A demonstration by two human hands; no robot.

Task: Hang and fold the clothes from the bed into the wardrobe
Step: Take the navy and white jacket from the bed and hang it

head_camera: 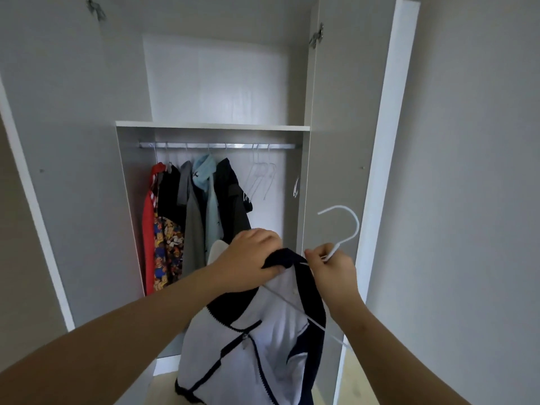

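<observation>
A white garment with navy trim [254, 343] hangs in front of me, partly threaded on a white wire hanger [346, 226]. My left hand [251, 258] grips the garment's navy collar. My right hand [333, 267] pinches the hanger's neck just below the hook, which points up and to the left. One hanger arm runs diagonally across the garment. Behind them, the open wardrobe [210, 126] has a metal rail [219, 145].
Several garments [187, 217] hang on the left half of the rail, red, patterned, grey, light blue and dark. Empty wire hangers [260, 179] hang to their right. The wardrobe doors [347, 141] stand open on both sides. A shelf sits above the rail.
</observation>
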